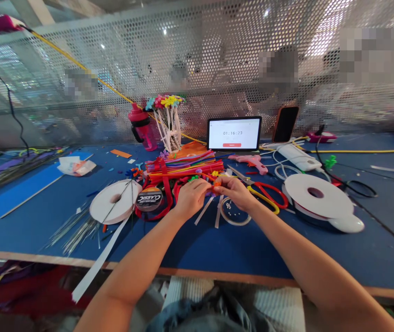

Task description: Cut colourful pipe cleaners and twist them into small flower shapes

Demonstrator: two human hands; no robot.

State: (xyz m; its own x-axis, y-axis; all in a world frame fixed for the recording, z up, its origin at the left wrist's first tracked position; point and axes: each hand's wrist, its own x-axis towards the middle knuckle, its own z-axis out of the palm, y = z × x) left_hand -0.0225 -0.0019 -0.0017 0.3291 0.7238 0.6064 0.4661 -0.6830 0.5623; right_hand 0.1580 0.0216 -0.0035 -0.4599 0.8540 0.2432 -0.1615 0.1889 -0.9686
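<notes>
My left hand (193,196) and my right hand (236,191) meet over the middle of the table, fingertips pinched on a small orange pipe cleaner piece (216,184). Its exact shape is partly hidden by the fingers. Just behind my hands lies a bundle of pipe cleaners (186,167), mostly red, with pink, purple and yellow among them. A shallow round dish (235,217) with small white beads sits below my right hand. To the right rest scissors (273,196) with red and yellow handles. Two white strips (219,213) lie below my hands.
White ribbon spools stand left (108,210) and right (316,196). Thin wires (82,233) lie at the left. Behind are a pink glue gun (250,161), a tablet timer (234,133), a phone (285,124), a pink bottle (144,129) and a jar of pipe-cleaner flowers (169,124).
</notes>
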